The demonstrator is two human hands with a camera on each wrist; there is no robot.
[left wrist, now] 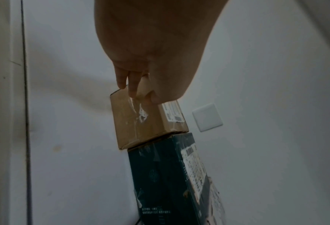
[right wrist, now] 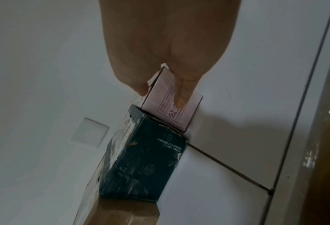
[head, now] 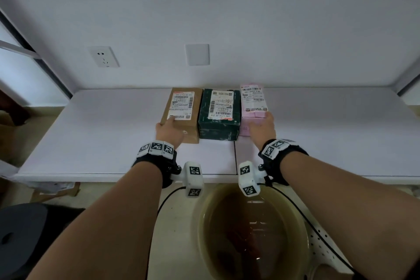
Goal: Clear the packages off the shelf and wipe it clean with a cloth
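Three packages stand side by side on the white shelf [head: 102,134]: a brown cardboard box [head: 184,107], a dark green box [head: 219,118] and a pink box [head: 252,103]. My left hand [head: 168,128] grips the brown box [left wrist: 141,126] at its near left corner, fingers [left wrist: 126,83] down its outer side and thumb on top. The green box [left wrist: 166,175] touches it. My right hand [head: 261,125] holds the near end of the pink box [right wrist: 193,106], one finger [right wrist: 181,94] on its front face and the thumb on its top edge beside the green box [right wrist: 146,164].
Below the shelf's front edge stands a yellowish basin [head: 200,223] of brown water with a dark reddish shape in it. A wall socket [head: 104,56] and a blank plate [head: 197,54] are on the back wall. A dark stool [head: 22,236] is at lower left.
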